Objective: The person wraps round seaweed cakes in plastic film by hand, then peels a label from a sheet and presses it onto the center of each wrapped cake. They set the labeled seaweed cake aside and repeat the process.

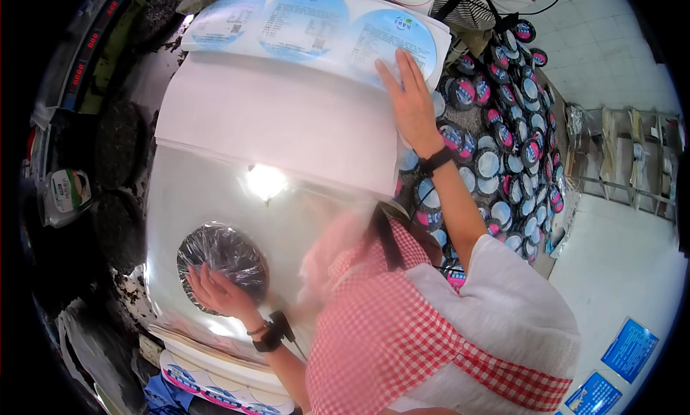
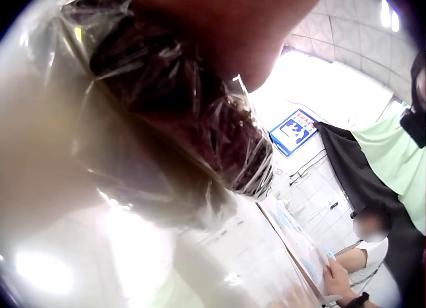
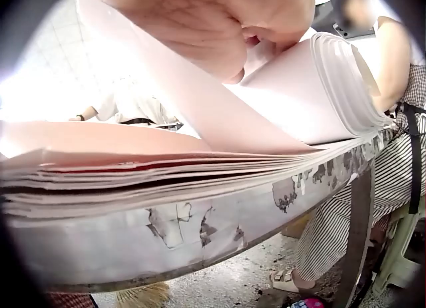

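My left hand (image 1: pixel 223 293) rests on a dark round cake wrapped in clear film (image 1: pixel 226 246), its fingers extended over the near part of the top. In the left wrist view the crinkled film and dark cake (image 2: pixel 153 75) lie close under the hand (image 2: pixel 239 28). Far up the table, my right hand (image 1: pixel 413 109) touches a sheet of blue round labels (image 1: pixel 305 26), fingers extended over the rightmost label. The right wrist view has that hand (image 3: pixel 213 22) over white paper (image 3: pixel 293 92) curling back from a stack of sheets (image 3: pixel 133 178).
Clear plastic covers the near table surface (image 1: pixel 194 192). Many packaged round items (image 1: pixel 503 142) with pink, blue and black faces are heaped at the right. More dark round cakes (image 1: pixel 118 145) and a digital display (image 1: pixel 90 44) stand at the left. More label sheets (image 1: pixel 215 382) hang at the near edge.
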A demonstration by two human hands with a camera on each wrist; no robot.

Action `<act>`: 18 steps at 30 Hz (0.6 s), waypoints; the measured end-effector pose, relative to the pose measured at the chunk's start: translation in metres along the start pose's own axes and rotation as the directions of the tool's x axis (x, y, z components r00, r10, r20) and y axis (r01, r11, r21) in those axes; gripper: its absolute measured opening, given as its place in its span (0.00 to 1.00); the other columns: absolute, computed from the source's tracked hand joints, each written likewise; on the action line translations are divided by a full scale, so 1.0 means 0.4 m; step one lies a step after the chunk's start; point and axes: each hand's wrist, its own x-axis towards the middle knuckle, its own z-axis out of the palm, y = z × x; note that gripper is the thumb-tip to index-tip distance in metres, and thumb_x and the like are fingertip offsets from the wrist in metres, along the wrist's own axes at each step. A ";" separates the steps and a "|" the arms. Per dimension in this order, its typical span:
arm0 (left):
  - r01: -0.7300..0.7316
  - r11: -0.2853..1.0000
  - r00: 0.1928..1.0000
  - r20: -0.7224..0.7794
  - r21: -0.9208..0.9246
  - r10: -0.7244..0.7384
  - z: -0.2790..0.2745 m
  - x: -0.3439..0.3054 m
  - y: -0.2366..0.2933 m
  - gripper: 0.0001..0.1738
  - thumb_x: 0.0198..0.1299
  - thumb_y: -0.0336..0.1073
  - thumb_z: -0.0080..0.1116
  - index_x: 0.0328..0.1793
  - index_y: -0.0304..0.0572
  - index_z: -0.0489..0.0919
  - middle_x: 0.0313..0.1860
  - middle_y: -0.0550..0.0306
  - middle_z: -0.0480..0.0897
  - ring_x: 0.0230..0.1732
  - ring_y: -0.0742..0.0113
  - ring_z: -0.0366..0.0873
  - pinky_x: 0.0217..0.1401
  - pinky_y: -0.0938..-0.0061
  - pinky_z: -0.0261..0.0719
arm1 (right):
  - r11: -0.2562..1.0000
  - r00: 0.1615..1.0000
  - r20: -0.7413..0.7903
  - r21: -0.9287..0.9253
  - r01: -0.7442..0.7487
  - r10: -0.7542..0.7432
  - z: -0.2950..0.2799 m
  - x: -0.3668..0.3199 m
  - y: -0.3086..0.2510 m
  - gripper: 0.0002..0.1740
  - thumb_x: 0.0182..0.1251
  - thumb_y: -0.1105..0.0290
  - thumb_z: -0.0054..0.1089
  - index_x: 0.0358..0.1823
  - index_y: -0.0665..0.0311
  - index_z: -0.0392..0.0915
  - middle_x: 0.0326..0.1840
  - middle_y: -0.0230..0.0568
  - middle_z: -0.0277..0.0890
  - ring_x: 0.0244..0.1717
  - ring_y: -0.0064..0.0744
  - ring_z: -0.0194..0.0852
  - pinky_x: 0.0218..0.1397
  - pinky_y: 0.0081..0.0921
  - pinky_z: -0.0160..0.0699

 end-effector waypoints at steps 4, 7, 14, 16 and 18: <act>0.009 1.000 1.000 0.001 0.009 -0.009 0.001 0.000 0.000 0.14 0.71 0.37 0.47 0.55 0.41 0.80 0.65 0.51 0.76 0.67 0.51 0.69 0.70 0.56 0.60 | 1.000 1.000 0.000 -0.017 0.007 -0.007 0.004 0.000 0.002 0.31 0.58 0.81 0.51 0.66 0.54 0.71 0.71 0.55 0.59 0.71 0.51 0.59 0.68 0.37 0.69; 0.005 1.000 1.000 -0.004 0.011 -0.005 0.006 -0.001 -0.009 0.14 0.71 0.37 0.47 0.54 0.41 0.80 0.64 0.51 0.76 0.67 0.51 0.69 0.70 0.56 0.60 | 1.000 1.000 0.001 -0.027 0.008 -0.008 0.006 0.000 -0.007 0.32 0.58 0.80 0.51 0.66 0.53 0.71 0.71 0.54 0.60 0.71 0.50 0.60 0.67 0.37 0.70; 0.009 1.000 1.000 -0.003 0.002 -0.009 -0.010 0.000 0.018 0.15 0.72 0.38 0.47 0.54 0.41 0.81 0.64 0.51 0.76 0.67 0.51 0.69 0.70 0.56 0.60 | 0.999 0.998 0.064 -0.042 0.016 -0.013 -0.014 0.019 0.022 0.32 0.57 0.79 0.53 0.66 0.51 0.70 0.70 0.52 0.61 0.70 0.49 0.61 0.62 0.37 0.74; 0.016 1.000 1.000 0.002 -0.008 -0.016 -0.010 -0.003 0.016 0.15 0.72 0.39 0.47 0.55 0.42 0.80 0.65 0.52 0.76 0.67 0.52 0.69 0.71 0.55 0.59 | 0.999 0.996 0.066 -0.007 0.054 -0.053 -0.011 0.025 0.044 0.31 0.58 0.74 0.57 0.66 0.50 0.70 0.70 0.51 0.62 0.70 0.48 0.62 0.58 0.41 0.75; 0.023 1.000 1.000 0.007 -0.007 -0.023 -0.007 -0.005 0.011 0.15 0.72 0.39 0.47 0.55 0.43 0.80 0.65 0.53 0.75 0.68 0.53 0.68 0.71 0.54 0.57 | 0.999 0.988 0.148 -0.007 0.051 -0.049 -0.038 0.035 0.047 0.30 0.57 0.67 0.60 0.65 0.49 0.71 0.69 0.50 0.63 0.68 0.46 0.64 0.53 0.43 0.74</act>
